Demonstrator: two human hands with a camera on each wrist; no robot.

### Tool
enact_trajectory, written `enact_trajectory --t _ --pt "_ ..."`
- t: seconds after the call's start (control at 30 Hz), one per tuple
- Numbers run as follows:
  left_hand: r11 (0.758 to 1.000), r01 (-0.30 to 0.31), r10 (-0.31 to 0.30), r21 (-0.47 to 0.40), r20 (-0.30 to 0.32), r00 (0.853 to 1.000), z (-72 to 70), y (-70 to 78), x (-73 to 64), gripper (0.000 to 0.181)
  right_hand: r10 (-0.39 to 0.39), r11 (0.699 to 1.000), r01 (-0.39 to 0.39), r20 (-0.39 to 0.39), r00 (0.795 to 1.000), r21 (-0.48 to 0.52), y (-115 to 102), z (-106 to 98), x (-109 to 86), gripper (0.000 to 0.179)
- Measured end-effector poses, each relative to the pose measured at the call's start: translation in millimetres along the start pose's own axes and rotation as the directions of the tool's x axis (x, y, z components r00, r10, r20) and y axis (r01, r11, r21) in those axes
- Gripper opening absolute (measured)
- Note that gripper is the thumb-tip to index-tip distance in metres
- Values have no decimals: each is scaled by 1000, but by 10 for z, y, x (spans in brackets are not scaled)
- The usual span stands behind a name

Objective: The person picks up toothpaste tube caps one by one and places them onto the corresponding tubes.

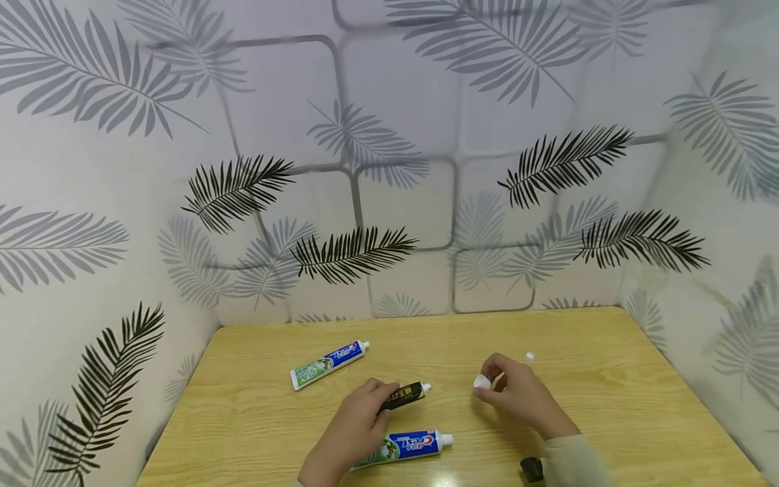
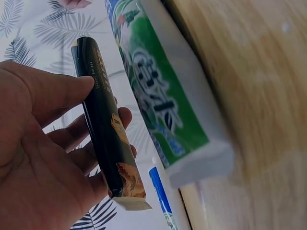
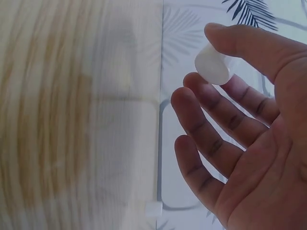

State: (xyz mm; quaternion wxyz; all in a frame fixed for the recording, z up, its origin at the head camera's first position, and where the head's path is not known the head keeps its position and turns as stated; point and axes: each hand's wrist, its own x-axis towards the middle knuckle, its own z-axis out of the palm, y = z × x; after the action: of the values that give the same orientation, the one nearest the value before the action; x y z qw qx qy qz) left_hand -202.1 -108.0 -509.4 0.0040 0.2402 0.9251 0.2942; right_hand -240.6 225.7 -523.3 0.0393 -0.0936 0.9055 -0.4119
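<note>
My left hand (image 1: 355, 423) grips a black toothpaste tube (image 1: 404, 396), its bare white nozzle pointing right. In the left wrist view the thumb lies on one side of the black tube (image 2: 108, 129) and the fingers curl round the other. Between thumb and fingertips, my right hand (image 1: 517, 392) pinches a white cap (image 1: 482, 383) a short way right of that nozzle. The right wrist view shows the round end of this cap (image 3: 212, 67), with the other fingers loosely bent. A blue and green toothpaste tube (image 1: 416, 444) lies just in front of the left hand, partly behind its wrist.
Farther back on the left lies another blue and green toothpaste tube (image 1: 328, 365), nozzle to the right. A small white cap (image 1: 529, 356) rests on the wooden table (image 1: 255, 426) beyond the right hand. A patterned wall covering (image 1: 402, 203) rises behind the table and at both sides.
</note>
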Motion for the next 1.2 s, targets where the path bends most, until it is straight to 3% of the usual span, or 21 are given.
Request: enact_trajectory --t 0.47,0.77,1.2 --pt "1000 -10 10 -13 9 1000 86 47 30 44 -78 997 76 83 993 29 -132 117 5 20" --pt "997 -6 12 -73 82 997 84 75 36 43 -113 994 112 118 987 17 -231 125 -15 26" --pt "995 -44 51 -88 82 995 120 83 32 42 -149 988 141 160 976 61 -281 174 -13 26"
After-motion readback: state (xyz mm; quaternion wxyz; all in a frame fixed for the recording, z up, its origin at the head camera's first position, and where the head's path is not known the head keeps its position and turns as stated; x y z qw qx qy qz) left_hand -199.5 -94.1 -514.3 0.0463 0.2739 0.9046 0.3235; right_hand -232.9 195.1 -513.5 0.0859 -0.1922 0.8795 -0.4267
